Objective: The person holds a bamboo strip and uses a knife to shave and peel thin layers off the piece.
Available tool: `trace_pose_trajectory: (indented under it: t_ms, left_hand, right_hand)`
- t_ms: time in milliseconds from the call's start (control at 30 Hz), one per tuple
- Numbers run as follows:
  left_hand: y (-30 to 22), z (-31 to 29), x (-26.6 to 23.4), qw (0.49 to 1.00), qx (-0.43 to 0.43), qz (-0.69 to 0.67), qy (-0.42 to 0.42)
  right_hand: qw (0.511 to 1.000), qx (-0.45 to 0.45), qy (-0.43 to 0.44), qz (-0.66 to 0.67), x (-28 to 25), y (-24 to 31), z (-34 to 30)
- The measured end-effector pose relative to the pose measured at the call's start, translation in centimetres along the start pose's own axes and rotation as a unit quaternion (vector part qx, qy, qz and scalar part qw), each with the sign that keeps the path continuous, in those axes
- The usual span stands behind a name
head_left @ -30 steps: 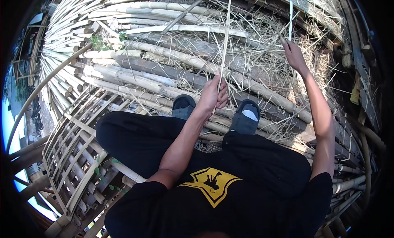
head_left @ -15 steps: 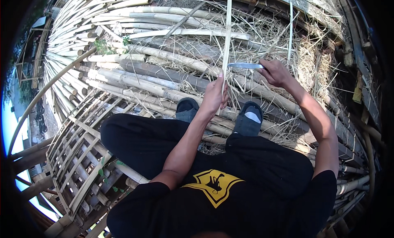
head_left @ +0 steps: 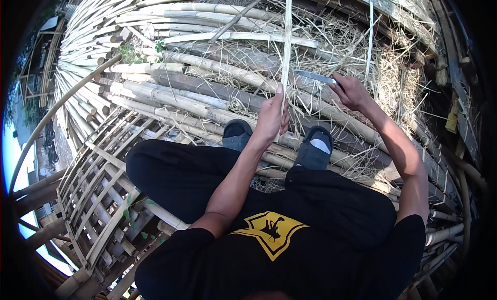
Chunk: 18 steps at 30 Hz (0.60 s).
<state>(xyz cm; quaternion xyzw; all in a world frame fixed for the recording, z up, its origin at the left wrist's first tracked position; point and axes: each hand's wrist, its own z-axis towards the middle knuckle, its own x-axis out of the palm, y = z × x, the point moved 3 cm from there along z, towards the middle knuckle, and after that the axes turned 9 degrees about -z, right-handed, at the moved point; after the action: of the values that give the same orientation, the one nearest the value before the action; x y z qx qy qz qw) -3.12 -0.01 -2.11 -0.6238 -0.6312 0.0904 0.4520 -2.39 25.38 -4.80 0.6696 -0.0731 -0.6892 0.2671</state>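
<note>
A long, pale bamboo strip stands nearly upright in the view, its far end running past the top edge. My left hand is closed around its lower part, the thumb lying along the strip. In my right hand is a knife, gripped by its handle. The blade points left toward the strip, and a small gap shows between its tip and the strip. Thin shavings lie below the blade.
Bamboo poles cover the ground ahead of my sandals. A woven bamboo lattice is at the left. Many more poles fan out at the far left. Straw-like shavings are heaped at the right, beside weathered boards.
The knife has come away from the bamboo strip, moving slightly right and tilting, its tip now higher. My left hand keeps its hold on the strip, which reaches a little farther up.
</note>
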Motion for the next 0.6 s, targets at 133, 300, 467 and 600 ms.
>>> trace_pose_trajectory:
  t_ms: [133,300,467,600]
  left_hand:
    - [0.1,0.0,0.0,1.0,0.002,0.005,0.005]
    - [-0.1,0.1,-0.2,1.0,0.013,0.013,-0.005]
    - [0.5,0.0,0.0,0.998,-0.009,0.068,0.013]
    - [0.9,-0.3,0.6,0.993,-0.028,0.11,0.021]
  right_hand:
    - [0.999,-0.034,0.015,-0.005,0.5,0.6,-0.1]
    - [0.999,-0.036,0.0,-0.003,-0.1,1.3,0.1]
    - [1.0,-0.017,0.002,-0.015,-0.6,1.2,0.2]
    - [1.0,-0.016,0.013,0.022,0.0,2.0,0.8]
